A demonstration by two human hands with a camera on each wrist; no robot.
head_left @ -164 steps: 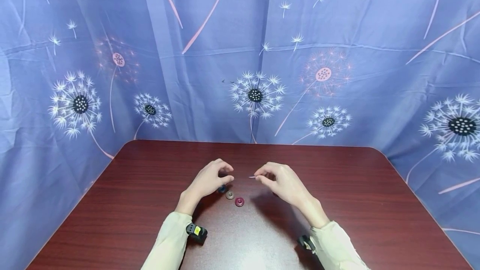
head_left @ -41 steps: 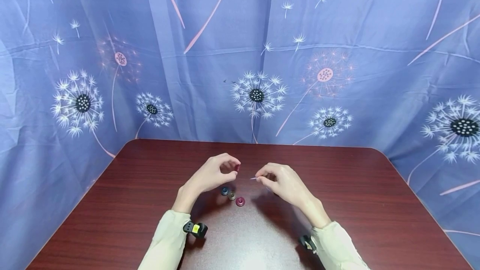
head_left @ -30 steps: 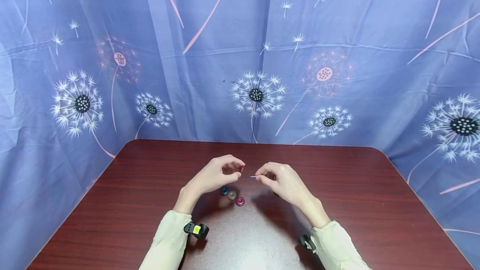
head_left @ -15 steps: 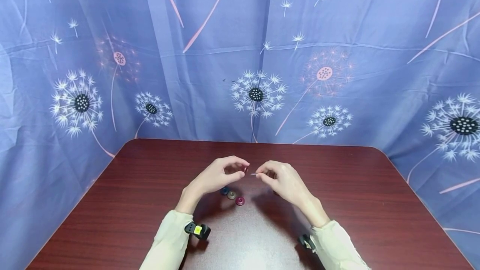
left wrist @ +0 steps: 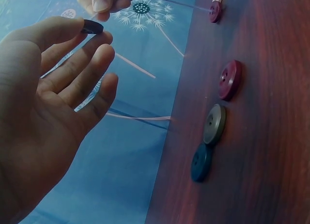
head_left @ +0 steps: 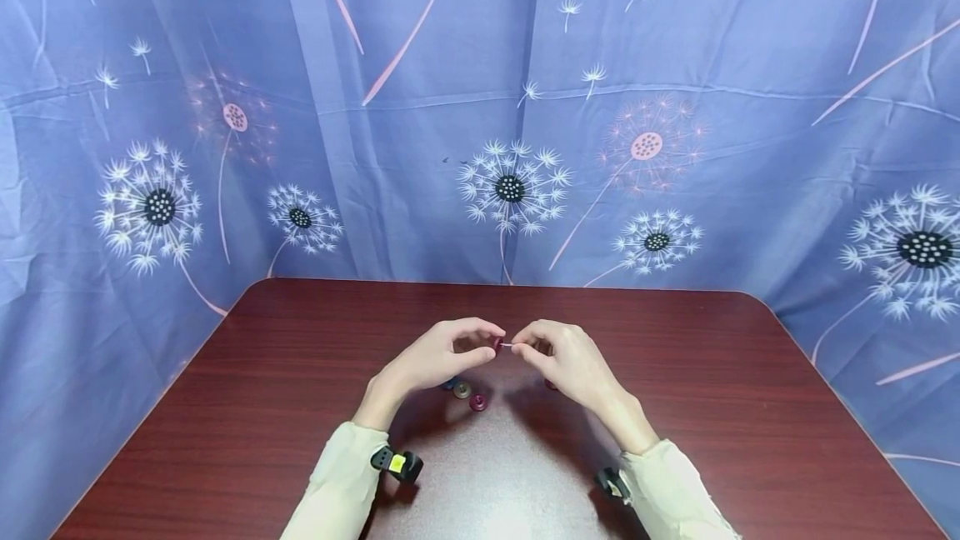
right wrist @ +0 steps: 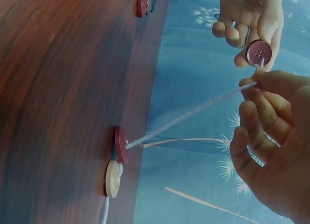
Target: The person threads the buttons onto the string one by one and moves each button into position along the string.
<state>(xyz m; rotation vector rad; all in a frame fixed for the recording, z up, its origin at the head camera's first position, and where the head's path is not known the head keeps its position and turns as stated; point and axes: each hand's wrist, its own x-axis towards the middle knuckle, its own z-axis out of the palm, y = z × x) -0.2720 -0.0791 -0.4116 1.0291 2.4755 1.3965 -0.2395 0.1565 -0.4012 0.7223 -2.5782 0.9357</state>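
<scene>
In the head view my left hand [head_left: 435,355] pinches a dark red button [right wrist: 258,53] between thumb and fingertip; the right wrist view shows its face with several holes. My right hand [head_left: 576,367] pinches a pale cord [right wrist: 189,116] close to its end. The cord's tip touches the held button's face by the holes; whether it passes through I cannot tell. From the right fingers the cord runs down to a red button [right wrist: 121,145] and a cream button [right wrist: 112,179], both strung on it at the table.
Three loose buttons lie on the dark wood table [head_left: 300,423] below the left hand: a red button [left wrist: 230,80], an olive-grey button [left wrist: 214,124] and a blue button [left wrist: 201,163]. A blue dandelion-print curtain [head_left: 405,190] hangs behind the table's far edge.
Over five seconds ago the left hand hovered by the loose buttons with no button visible in it. It has since brought a red button rightward to the cord's tip; the right hand stays nearly still.
</scene>
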